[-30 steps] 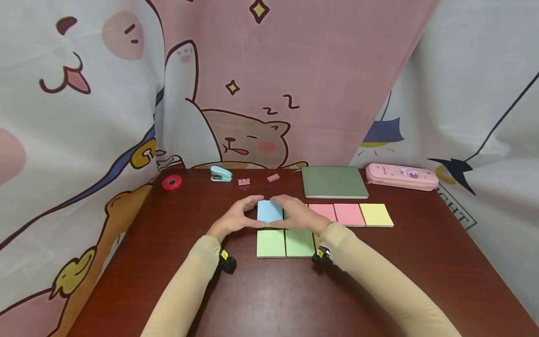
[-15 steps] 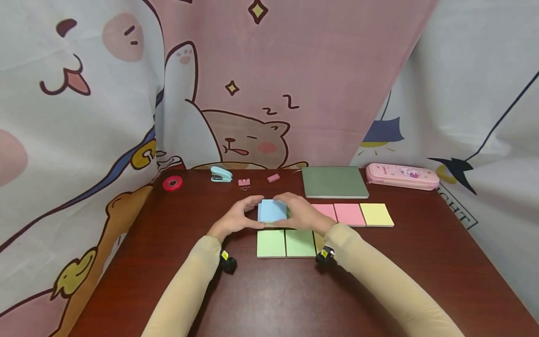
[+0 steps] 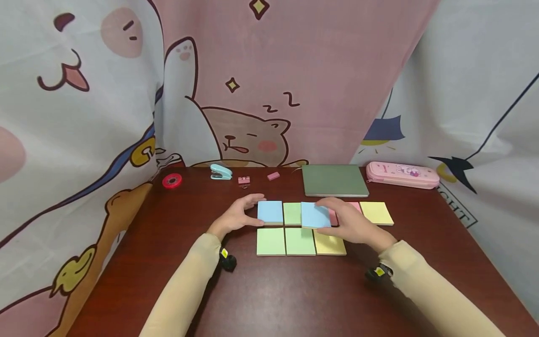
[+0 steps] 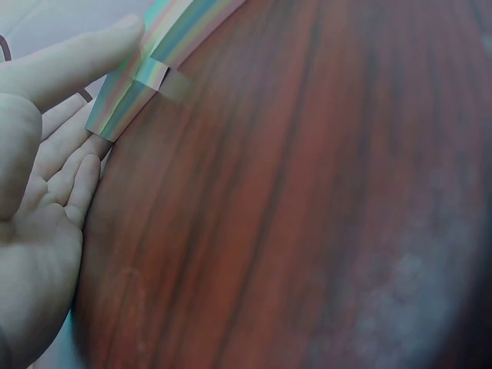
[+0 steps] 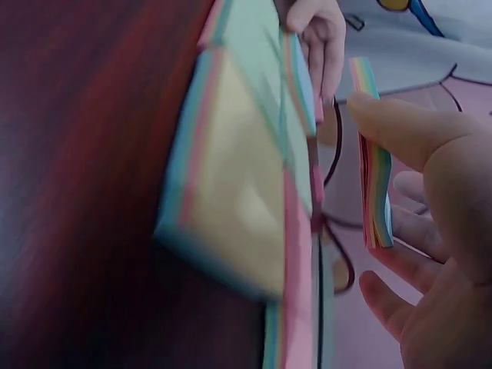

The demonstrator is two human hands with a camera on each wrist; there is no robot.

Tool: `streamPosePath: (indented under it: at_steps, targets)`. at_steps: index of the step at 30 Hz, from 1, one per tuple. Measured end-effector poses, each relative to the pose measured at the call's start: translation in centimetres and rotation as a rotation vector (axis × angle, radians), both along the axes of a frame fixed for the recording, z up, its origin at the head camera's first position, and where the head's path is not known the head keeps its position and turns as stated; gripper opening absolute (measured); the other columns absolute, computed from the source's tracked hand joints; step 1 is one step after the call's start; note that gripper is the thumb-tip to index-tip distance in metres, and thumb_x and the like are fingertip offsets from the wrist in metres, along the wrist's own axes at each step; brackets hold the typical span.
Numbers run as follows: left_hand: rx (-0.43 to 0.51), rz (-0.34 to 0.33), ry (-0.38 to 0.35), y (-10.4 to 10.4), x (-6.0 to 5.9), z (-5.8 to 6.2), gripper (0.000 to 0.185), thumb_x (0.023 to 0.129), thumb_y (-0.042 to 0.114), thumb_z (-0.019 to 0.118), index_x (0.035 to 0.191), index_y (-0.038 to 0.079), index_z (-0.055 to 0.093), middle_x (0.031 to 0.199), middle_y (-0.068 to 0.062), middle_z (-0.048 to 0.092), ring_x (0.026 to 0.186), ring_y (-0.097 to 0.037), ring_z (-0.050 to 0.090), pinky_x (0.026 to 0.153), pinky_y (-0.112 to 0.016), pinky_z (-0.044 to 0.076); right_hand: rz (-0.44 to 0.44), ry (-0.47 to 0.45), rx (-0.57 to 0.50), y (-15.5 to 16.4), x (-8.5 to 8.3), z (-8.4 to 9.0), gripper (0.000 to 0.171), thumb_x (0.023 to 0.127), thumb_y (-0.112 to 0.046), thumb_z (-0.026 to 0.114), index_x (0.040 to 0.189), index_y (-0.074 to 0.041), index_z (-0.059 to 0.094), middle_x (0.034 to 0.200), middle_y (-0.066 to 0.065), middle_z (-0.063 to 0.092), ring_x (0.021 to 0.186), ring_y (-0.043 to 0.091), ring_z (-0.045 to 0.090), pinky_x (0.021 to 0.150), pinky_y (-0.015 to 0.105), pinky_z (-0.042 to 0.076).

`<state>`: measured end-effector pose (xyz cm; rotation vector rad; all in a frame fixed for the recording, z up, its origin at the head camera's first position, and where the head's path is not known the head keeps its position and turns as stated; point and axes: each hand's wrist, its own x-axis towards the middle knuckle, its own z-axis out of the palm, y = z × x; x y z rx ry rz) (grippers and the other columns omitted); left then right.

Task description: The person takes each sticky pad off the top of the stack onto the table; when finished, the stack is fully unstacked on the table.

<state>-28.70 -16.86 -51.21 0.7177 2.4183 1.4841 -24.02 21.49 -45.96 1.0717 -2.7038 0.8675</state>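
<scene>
1. Sticky pads: the right hand holds a blue pad lifted above the far row, thumb and fingers clamped on its edges; the right wrist view shows the pad pinched edge-on between thumb and fingers.
2. A second blue pad lies at the left end of the far row; the left hand rests against its left edge, fingers fairly straight and together, thumb touching its far corner.
3. Just right of it lies a green pad, then a pink pad mostly hidden by the right hand, then a yellow pad.
4. The near row holds two green pads and a yellow pad, touching side by side.
5. On the far part of the table sit a red tape roll, a stapler, a green notebook and a pink pencil case.
</scene>
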Motion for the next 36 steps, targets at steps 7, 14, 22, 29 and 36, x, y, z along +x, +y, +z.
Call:
streamPosePath:
  at_steps: [7, 14, 22, 29, 36]
  targets:
    - [-0.004, 0.006, 0.005, -0.1, 0.0, -0.4, 0.086, 0.082, 0.018, 0.093, 0.155, 0.007, 0.049, 0.155, -0.005, 0.055, 0.147, -0.028, 0.047, 0.124, -0.048, 0.034, -0.073, 0.006, 0.064, 5.2, 2.3, -1.0, 0.073, 0.079, -0.030, 0.095, 0.139, -0.007, 0.062, 0.136, 0.006, 0.065, 0.122, 0.025, 0.060, 0.099, 0.051, 0.054]
    - [-0.012, 0.018, 0.002, 0.0, 0.0, 0.0, 0.086, 0.083, 0.017, 0.093, 0.156, 0.006, 0.049, 0.155, -0.005, 0.055, 0.146, -0.028, 0.047, 0.124, -0.048, 0.034, -0.103, 0.058, 0.106, 8.9, 3.4, -1.9, 0.072, 0.078, -0.032, 0.096, 0.138, -0.009, 0.064, 0.131, 0.003, 0.068, 0.117, 0.025, 0.061, 0.098, 0.041, 0.043]
    - [-0.008, 0.020, -0.005, 0.0, 0.0, 0.1, 0.086, 0.082, 0.018, 0.093, 0.156, 0.007, 0.049, 0.155, -0.005, 0.055, 0.146, -0.030, 0.047, 0.123, -0.050, 0.034, -0.140, 0.024, 0.148, 11.3, 4.4, -2.6, 0.074, 0.077, -0.034, 0.096, 0.140, -0.015, 0.063, 0.133, -0.002, 0.066, 0.117, 0.018, 0.057, 0.097, 0.041, 0.045]
    - [-0.014, 0.019, 0.010, 0.1, -0.1, -0.1, 0.086, 0.083, 0.018, 0.093, 0.156, 0.008, 0.049, 0.155, -0.004, 0.055, 0.146, -0.029, 0.047, 0.124, -0.049, 0.034, -0.105, 0.017, 0.151, 11.6, 4.9, -3.2, 0.072, 0.077, -0.033, 0.096, 0.139, -0.016, 0.064, 0.134, -0.005, 0.065, 0.117, 0.015, 0.055, 0.096, 0.035, 0.042]
    - [-0.007, 0.022, -0.009, 0.1, 0.0, -0.1, 0.085, 0.082, 0.019, 0.093, 0.155, 0.008, 0.050, 0.155, -0.004, 0.055, 0.146, -0.030, 0.047, 0.123, -0.050, 0.034, -0.117, -0.001, 0.158, 11.5, 5.2, -3.5, 0.069, 0.079, -0.038, 0.095, 0.138, -0.017, 0.065, 0.137, 0.000, 0.065, 0.126, 0.024, 0.057, 0.102, 0.030, 0.045]
